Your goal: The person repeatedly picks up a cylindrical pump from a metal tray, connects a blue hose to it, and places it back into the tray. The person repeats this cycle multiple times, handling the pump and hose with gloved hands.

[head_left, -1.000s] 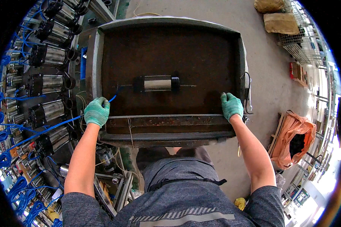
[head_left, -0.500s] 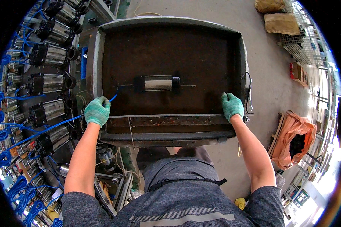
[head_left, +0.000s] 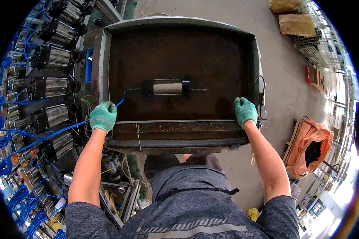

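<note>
A dark rectangular metal tank point(head_left: 179, 143) stands in front of my body. Inside it, in what looks like dark liquid, lies a cylindrical pump or motor point(head_left: 167, 87) with a silvery middle and black ends. Thin rods stick out from both its ends. My left hand point(head_left: 103, 116), in a green knitted glove, is closed around a blue cable point(head_left: 120, 102) at the tank's left side; the cable runs down toward the pump. My right hand point(head_left: 245, 112), gloved alike, is curled at the right wall, near the end of a thin metal bar point(head_left: 175, 121). What its fingers grip is hidden.
Along the left stand rows of similar steel cylinders point(head_left: 54, 87) with coiled blue cables point(head_left: 20, 198). A black cable point(head_left: 262, 95) hangs on the tank's right side. Farther right are an orange sack point(head_left: 299, 153), a wire cage point(head_left: 317, 51) and a red box point(head_left: 314, 77).
</note>
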The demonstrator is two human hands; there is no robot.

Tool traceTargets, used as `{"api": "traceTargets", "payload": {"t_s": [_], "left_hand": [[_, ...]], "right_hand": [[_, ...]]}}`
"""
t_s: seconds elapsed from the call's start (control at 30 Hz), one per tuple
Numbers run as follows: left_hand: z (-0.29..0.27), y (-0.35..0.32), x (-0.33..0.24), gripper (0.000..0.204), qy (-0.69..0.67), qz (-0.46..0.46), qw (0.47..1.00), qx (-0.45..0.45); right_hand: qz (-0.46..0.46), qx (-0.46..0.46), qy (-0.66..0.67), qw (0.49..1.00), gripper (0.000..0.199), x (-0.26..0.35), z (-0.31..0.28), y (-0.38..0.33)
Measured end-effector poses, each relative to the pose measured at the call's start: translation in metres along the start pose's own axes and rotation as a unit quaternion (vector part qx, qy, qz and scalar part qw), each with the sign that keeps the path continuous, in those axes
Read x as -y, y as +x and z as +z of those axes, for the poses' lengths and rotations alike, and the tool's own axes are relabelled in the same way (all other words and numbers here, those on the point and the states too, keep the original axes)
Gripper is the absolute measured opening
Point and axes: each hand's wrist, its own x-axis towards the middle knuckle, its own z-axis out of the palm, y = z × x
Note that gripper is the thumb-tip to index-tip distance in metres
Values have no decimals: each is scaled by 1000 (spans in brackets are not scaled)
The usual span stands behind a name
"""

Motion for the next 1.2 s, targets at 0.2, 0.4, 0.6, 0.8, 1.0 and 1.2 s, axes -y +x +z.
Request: {"api": "traceTargets", "payload": {"t_s": [0.2, 0.4, 0.6, 0.8, 1.0, 1.2], "left_hand": [[1, 0, 3, 28, -3, 4, 1000, -2], [-1, -1, 2, 28, -5, -5, 1000, -2], [-1, -1, 5, 30, -4, 0, 1000, -1], [-7, -2, 3, 28, -25, 2, 1000, 9], [-5, -2, 10, 31, -40, 1, 999, 11], [-7, -1, 11, 28, -47, 1, 999, 16]], "right_hand": [[-4, -5, 4, 1000, 46, -2, 3, 2], [-1, -5, 21, 1000, 46, -4, 5, 2], [-19, -35, 27, 999, 44, -4, 8, 2], [-63, -36, -3, 997, 35, -11, 18, 6], [-161, 48, -25, 985, 39, 106, 6, -6], [-125, 106, -115, 980, 49, 220, 32, -9]]}}
